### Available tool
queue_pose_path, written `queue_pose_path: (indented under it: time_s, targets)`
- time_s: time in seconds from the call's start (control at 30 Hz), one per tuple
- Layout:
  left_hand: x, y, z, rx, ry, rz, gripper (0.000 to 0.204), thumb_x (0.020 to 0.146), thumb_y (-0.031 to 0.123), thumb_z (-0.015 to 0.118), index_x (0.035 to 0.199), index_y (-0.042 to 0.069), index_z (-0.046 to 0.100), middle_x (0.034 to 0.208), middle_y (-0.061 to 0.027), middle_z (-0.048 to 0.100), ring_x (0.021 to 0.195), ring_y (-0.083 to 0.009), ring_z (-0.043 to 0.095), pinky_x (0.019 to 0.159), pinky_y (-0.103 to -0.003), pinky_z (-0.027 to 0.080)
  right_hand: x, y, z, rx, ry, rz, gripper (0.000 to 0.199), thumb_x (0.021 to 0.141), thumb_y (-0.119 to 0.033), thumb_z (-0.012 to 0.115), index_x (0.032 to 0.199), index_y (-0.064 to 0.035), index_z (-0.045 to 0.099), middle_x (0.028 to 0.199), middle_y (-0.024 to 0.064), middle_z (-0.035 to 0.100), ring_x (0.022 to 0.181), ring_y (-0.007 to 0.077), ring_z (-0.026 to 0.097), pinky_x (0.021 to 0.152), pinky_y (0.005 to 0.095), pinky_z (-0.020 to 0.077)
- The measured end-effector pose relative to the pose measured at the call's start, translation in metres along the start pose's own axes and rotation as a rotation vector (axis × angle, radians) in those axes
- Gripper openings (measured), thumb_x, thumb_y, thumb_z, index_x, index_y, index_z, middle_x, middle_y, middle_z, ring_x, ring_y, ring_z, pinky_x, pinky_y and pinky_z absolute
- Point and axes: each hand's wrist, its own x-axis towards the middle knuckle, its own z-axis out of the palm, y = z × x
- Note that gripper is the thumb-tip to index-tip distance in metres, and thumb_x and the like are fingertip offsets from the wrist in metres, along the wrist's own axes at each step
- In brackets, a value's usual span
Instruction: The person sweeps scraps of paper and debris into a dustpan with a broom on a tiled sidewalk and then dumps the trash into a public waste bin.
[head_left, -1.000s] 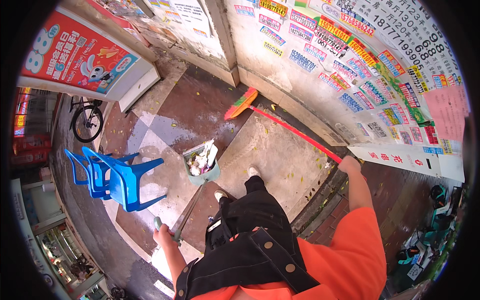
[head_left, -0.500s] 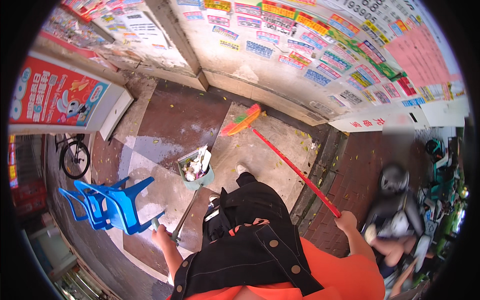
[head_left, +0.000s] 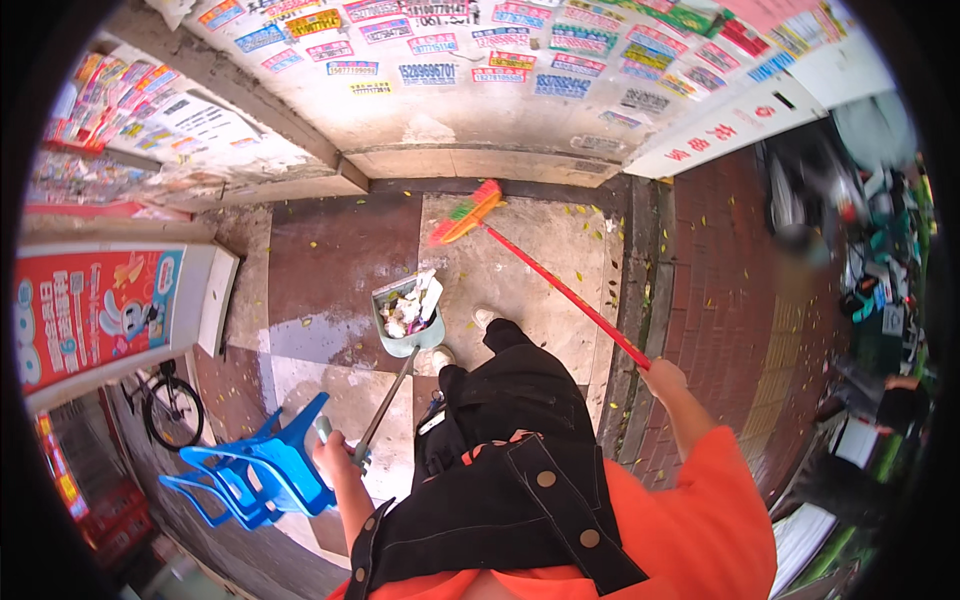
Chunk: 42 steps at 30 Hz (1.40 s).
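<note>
My left hand [head_left: 338, 455] is closed around the grip of a long-handled dustpan, down at the lower left. Its grey-green pan [head_left: 402, 346] rests low by my feet, full of crumpled white litter [head_left: 408, 310] and a pale flat piece that sticks up. On the right, my right hand [head_left: 665, 380] wraps the end of a red broom handle [head_left: 565, 291]. The orange, green and red broom head [head_left: 466, 213] lies on the tiles beyond the dustpan, close to the wall, with its bristles pointing up and left.
Stacked blue plastic chairs [head_left: 255, 475] stand just left of my left hand. A sticker-covered wall [head_left: 480, 120] closes off the far side. A red sign [head_left: 100, 315] and a bicycle [head_left: 173, 410] are at left. Right of a raised edge runs brick paving [head_left: 705, 300], with parked scooters beyond.
The view has turned, and my left foot has come forward beside the dustpan. The broom head sits slightly farther right on the tiles. A scooter rider on the right has moved away. Both hands keep their holds.
</note>
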Motion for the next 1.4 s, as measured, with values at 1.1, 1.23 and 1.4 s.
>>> queue_pose_path:
  time_s: [1.1, 1.23, 1.4]
  targets:
    - [0.054, 0.014, -0.017, 0.417, -0.352, 0.339, 0.006, 0.061, 0.005, 0.050, 0.062, 0.000, 0.047, 0.049, -0.0024, 0.042, 0.034, -0.0106, 0.038, 0.033, -0.025, 0.031, -0.085, -0.001, 0.244, 0.637, -0.224, 0.232, 0.020, 0.072, -0.002, 0.051, 0.088, 0.0096, 0.053, 0.061, 0.0182, 0.056, 0.049, 0.0249, 0.058, 0.039, 0.0367, 0.0453]
    - [0.052, 0.013, -0.009, 0.473, -0.469, 0.377, 0.007, 0.060, 0.006, 0.052, 0.062, 0.000, 0.048, 0.049, -0.0023, 0.043, 0.037, -0.0101, 0.040, 0.034, -0.025, 0.033, -0.162, -0.068, 0.238, 1.042, -0.348, 0.252, 0.023, 0.071, -0.002, 0.050, 0.090, 0.0113, 0.050, 0.061, 0.0173, 0.054, 0.045, 0.0261, 0.055, 0.039, 0.0367, 0.0444]
    - [0.074, 0.019, 0.008, 0.593, -0.620, 0.422, 0.009, 0.061, 0.006, 0.054, 0.064, -0.001, 0.051, 0.050, -0.0035, 0.046, 0.039, -0.0112, 0.044, 0.036, -0.026, 0.036, -0.227, -0.104, 0.234, 1.182, -0.325, 0.194, 0.013, 0.068, -0.002, 0.053, 0.079, 0.0059, 0.049, 0.053, 0.0109, 0.049, 0.040, 0.0201, 0.050, 0.036, 0.0329, 0.0402]
